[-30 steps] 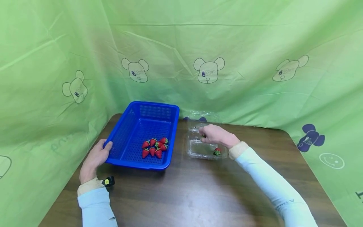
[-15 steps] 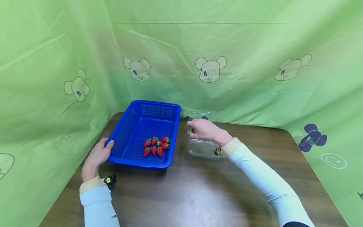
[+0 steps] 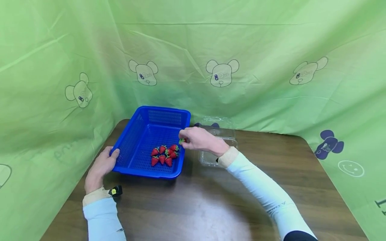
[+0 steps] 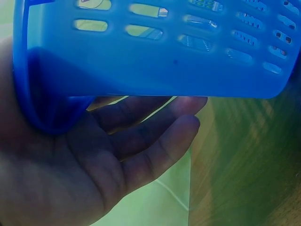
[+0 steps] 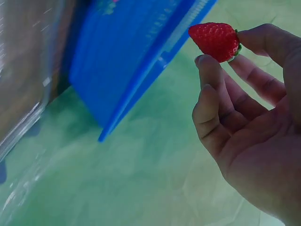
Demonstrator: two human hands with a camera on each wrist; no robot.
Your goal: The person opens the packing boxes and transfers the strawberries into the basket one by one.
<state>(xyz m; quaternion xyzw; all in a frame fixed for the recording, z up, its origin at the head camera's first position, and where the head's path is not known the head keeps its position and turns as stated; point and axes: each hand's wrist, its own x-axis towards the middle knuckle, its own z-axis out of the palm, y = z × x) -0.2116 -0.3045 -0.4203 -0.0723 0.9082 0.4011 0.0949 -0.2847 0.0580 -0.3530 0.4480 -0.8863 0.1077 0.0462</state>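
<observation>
My left hand [image 3: 101,169] holds the near left corner of a blue slotted basket [image 3: 141,140], thumb over the rim. In the left wrist view its fingers [image 4: 162,150] reach below the basket's base. Several red strawberries [image 3: 162,159] lie grouped at the near right of the basket floor. Over the basket's right rim, my right hand [image 3: 199,139] pinches one strawberry [image 5: 215,41] between thumb and fingertips, by its leafy end. Behind the right wrist stands a clear plastic box [image 3: 208,158] with its lid raised, partly hidden by the hand and forearm.
Both containers stand toward the back of a brown wooden table [image 3: 193,201]. A green printed cloth [image 3: 181,50] hangs close behind and along the sides. A small black device [image 3: 116,191] sits at the left wrist.
The right hand has moved left, from over the clear box to the basket's right rim, carrying a strawberry. The left hand keeps its hold on the basket.
</observation>
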